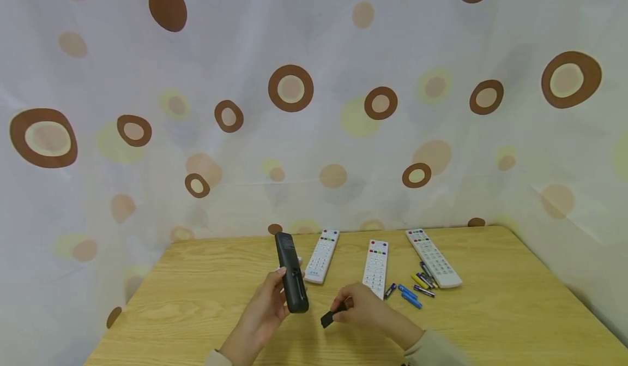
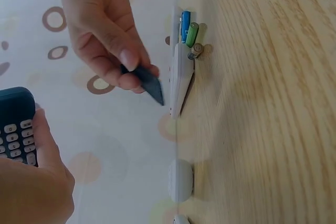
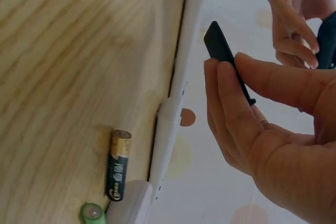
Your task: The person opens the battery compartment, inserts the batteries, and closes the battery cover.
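Observation:
My left hand (image 1: 265,303) grips a black remote control (image 1: 288,262), its back turned to the head view, with an uncovered battery compartment in the lower half. The left wrist view catches the keypad side of this remote (image 2: 14,132). Between thumb and fingers my right hand (image 1: 362,305) pinches a small black battery cover (image 1: 327,319), apart from the remote and to its right. In the right wrist view the cover (image 3: 219,44) is tilted, its edge toward the camera. Behind the hands lie white remotes, the closest being the middle one (image 1: 375,265).
Another white remote (image 1: 322,257) lies left of the middle one, and a third remote (image 1: 434,259) at the right. Several loose batteries (image 1: 411,299) are scattered between the middle and right remotes. A spotted curtain (image 1: 314,137) hangs behind the wooden table (image 1: 196,295).

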`<state>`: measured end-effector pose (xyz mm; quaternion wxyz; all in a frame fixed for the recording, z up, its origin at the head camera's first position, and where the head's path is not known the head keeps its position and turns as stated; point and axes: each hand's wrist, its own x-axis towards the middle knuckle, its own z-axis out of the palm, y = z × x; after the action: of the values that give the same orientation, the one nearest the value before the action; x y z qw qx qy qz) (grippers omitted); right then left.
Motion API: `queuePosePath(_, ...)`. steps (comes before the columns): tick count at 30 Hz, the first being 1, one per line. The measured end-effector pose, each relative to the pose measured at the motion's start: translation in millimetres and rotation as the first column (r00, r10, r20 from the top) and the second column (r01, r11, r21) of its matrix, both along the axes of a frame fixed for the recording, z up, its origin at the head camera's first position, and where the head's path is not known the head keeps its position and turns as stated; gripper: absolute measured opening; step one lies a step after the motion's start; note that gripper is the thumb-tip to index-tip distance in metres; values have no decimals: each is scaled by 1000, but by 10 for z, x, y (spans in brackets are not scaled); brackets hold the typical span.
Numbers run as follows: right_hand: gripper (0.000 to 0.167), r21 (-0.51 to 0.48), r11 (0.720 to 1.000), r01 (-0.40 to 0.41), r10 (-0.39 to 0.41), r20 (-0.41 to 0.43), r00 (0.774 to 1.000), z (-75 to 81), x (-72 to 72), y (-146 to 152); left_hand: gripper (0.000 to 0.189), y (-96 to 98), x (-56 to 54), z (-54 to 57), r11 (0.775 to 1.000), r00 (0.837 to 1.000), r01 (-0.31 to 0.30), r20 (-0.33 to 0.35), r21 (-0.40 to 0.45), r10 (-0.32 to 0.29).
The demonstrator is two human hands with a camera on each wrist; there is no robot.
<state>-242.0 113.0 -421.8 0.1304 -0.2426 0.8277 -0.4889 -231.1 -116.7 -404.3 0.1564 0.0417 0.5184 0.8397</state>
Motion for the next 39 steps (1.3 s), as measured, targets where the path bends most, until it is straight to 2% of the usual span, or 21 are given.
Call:
queuePosePath(3, 8, 83, 997, -8, 8, -1, 1000, -52, 25, -15, 60, 3, 1, 3, 1000, 1000, -1, 14, 26, 1)
queuePosePath(8, 10, 151, 988, -23, 18, 30, 999, -94, 72, -28, 64, 11, 6, 8, 999, 1000, 8, -1, 41, -8)
queuePosePath(13, 12, 204, 972, -112, 124, -47, 991, -186, 18, -7, 58, 19, 11, 20, 997, 1000, 3, 25, 76, -5)
queuePosePath(17, 13, 299, 931, -210, 263, -149, 953, -368, -92, 43, 54, 25, 10, 26, 994, 999, 9, 49, 106, -14)
queuePosePath(18, 14, 339, 912, -230, 301, -173, 938, -391, -112, 50, 55, 27, 11, 28, 994, 999, 13, 51, 110, -19)
queuePosePath(20, 14, 378, 892, -247, 339, -198, 920, -392, -110, 45, 60, 31, 12, 30, 993, 998, 25, 48, 112, -31)
queuePosePath(23, 12, 449, 867, -218, 341, -215, 915, -302, -56, -3, 65, 38, 18, 30, 993, 998, 39, 43, 115, -44)
queuePosePath(26, 11, 499, 854, -149, 300, -236, 924, -209, 21, -60, 66, 40, 30, 25, 991, 998, 47, 26, 128, -50)
queuePosePath(30, 11, 549, 831, -93, 280, -268, 922, -208, 61, -93, 66, 39, 52, 19, 983, 998, 62, 14, 172, -65)
queuePosePath(36, 11, 598, 799, -65, 286, -282, 916, -193, 77, -124, 66, 40, 46, 8, 974, 996, 76, 21, 212, -82)
queuePosePath(39, 11, 607, 793, -60, 288, -285, 915, -180, 80, -127, 67, 45, 43, 3, 974, 996, 79, 17, 211, -84)
